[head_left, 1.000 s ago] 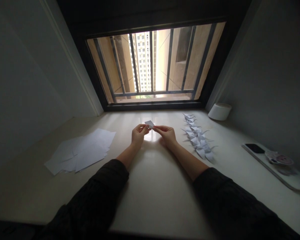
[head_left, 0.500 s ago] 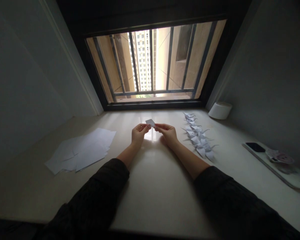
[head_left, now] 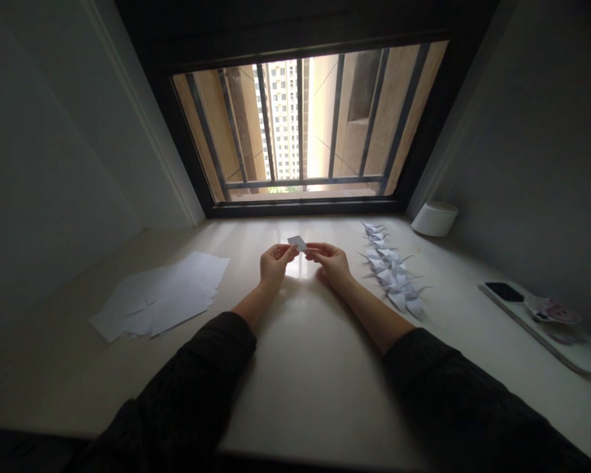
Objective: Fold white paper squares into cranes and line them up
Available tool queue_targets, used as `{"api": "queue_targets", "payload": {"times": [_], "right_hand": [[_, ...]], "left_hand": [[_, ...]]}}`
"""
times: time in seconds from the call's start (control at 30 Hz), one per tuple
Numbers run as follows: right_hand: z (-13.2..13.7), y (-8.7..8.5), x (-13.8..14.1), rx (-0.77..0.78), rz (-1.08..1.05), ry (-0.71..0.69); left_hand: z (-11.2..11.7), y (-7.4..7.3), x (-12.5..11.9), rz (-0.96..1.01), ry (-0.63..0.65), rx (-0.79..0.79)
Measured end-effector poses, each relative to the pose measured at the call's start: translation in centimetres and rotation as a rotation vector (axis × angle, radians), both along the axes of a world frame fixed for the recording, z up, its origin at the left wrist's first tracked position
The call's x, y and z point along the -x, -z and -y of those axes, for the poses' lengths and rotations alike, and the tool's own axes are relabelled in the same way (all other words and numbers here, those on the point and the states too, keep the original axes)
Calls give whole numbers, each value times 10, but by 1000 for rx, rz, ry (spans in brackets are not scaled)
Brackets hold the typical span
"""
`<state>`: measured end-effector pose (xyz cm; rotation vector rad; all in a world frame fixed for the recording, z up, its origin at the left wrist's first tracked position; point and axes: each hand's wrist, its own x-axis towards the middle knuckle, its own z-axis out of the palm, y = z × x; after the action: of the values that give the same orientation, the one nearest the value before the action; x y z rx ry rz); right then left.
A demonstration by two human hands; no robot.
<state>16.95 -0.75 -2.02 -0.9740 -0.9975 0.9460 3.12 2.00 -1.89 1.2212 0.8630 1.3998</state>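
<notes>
A small folded piece of white paper (head_left: 297,242) is held up above the pale sill, in the middle of the view. My left hand (head_left: 274,261) pinches its left lower edge between thumb and fingers. From the other side, my right hand (head_left: 328,260) grips the right corner in the same way. The fingertips partly cover the paper's lower edge, and its finer folds are too small to make out. To the right of my right hand, several folded paper cranes (head_left: 389,266) stand in close rows.
On the left lies a loose stack of white paper sheets (head_left: 182,289). A phone (head_left: 536,322) with a round grip on its back rests at the right. Near the window's right corner stands a white rounded object (head_left: 434,220). A barred window (head_left: 303,131) closes off the far side.
Both hands keep their pinch on the folded paper, which looks slightly turned. The whole view has shifted by a tiny amount; the other things stay in place.
</notes>
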Motion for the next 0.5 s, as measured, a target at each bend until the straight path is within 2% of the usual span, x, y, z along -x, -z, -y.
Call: {"api": "queue_targets", "payload": {"times": [0.23, 0.5], "right_hand": [[-4, 5, 1, -2, -45, 23], [-2, 4, 1, 17, -54, 47]], "left_hand": [[1, 0, -1, -12, -12, -17], [0, 1, 1, 6, 43, -13]]}}
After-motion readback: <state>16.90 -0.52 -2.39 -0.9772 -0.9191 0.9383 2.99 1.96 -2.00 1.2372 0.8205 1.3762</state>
